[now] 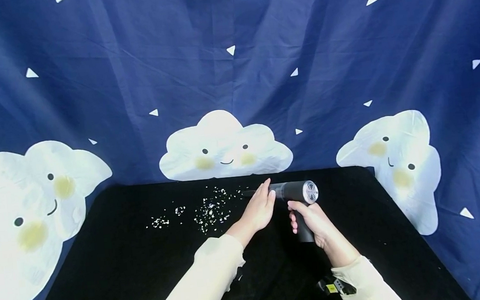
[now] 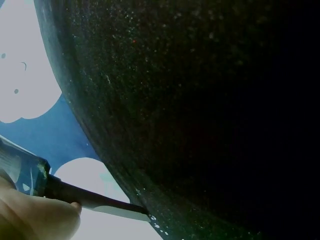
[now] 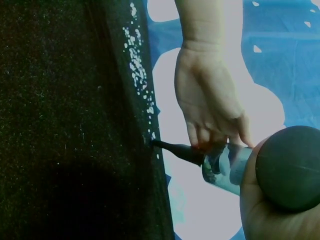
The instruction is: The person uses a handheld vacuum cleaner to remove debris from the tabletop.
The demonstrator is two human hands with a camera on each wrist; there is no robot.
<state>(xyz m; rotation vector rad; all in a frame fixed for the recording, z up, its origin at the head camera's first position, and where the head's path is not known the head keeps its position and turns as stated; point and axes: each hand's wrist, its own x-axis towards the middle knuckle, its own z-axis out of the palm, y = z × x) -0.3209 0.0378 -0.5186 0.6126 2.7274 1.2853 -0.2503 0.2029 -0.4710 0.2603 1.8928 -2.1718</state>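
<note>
2 cream sleeves (image 1: 216, 271) are seen nearest the camera, reaching over 1 black counter (image 1: 118, 275). 1 handheld vacuum (image 1: 297, 193) is held above the counter's far middle. Its handle is gripped by the right hand (image 1: 315, 222), with the fingers (image 1: 294, 217) curled round it. The clear barrel of the vacuum is touched by the left hand (image 1: 260, 210); its fingers (image 3: 200, 135) are laid close together and nearly straight along the barrel, and whether the thumb wraps underneath cannot be told. 1 thin black nozzle (image 3: 177, 150) is pointed left, with its tip at the near edge of the scraps (image 1: 211, 209). These are small white bits, too many and too fine to be counted, scattered in 1 loose band to the left of the hands, with a smaller patch further left. Bare black surface is left on the near side and to the right. Behind the counter's far edge, a blue backdrop (image 1: 231, 50) with 3 smiling clouds is hung.
</note>
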